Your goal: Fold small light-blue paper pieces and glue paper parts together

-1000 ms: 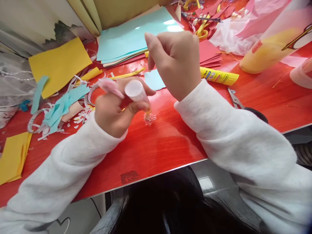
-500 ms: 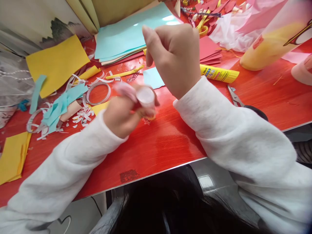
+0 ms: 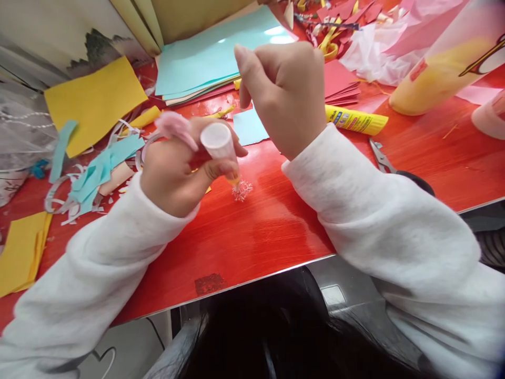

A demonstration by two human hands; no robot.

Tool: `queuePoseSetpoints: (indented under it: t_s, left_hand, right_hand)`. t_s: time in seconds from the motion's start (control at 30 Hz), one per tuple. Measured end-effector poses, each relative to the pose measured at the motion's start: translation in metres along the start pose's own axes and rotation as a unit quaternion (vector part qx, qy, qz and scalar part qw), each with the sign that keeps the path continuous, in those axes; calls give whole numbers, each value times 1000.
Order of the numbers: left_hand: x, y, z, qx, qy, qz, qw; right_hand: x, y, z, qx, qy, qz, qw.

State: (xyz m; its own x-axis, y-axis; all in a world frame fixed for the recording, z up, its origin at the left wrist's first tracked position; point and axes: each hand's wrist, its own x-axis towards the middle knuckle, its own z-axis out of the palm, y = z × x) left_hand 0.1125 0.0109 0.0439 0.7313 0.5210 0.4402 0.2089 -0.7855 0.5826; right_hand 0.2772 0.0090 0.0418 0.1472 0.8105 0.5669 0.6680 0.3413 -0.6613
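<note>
One white tube [image 3: 219,142], grasped in left hand [image 3: 173,176], tip by pale shreds [image 3: 243,191] | right hand [image 3: 290,97] clenched, contents hidden | yellow glue stick [image 3: 357,120], scissors [image 3: 382,157] right; blue paper [image 3: 213,50] far; blue strips [image 3: 98,166] left | glossy red counter [image 3: 252,237]; mountain print [image 3: 98,48] far left

Tube [image 3: 219,143] white; tabletop [image 3: 252,237] red; glue stick [image 3: 357,120] yellow.

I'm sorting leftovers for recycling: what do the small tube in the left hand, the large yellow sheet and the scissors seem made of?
Small tube: probably plastic, smooth and cloudily translucent.
Large yellow sheet: paper or thin card, matte, with crisp edges.
Scissors: blades likely metal, grey with slight sheen; black handle perhaps plastic, partly hidden.
</note>
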Motion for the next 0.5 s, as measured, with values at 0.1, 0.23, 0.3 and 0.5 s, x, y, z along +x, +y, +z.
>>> queuePoseSetpoints:
  t_s: [0.1,0.23,0.3,0.5]
  left_hand:
    - [-1,-2,2,-30,42,47,998]
    - [-2,-2,5,-2,-37,12,999]
    - [-3,-1,6,-4,1,45,999]
    - [-6,2,6,-26,-32,-7,999]
  right_hand:
    - [0,-1,-1,2,10,-15,1000]
    - [0,-1,-1,13,6,-8,1000]
    - [0,-1,-1,16,6,-14,1000]
    - [0,-2,0,19,7,-15,1000]
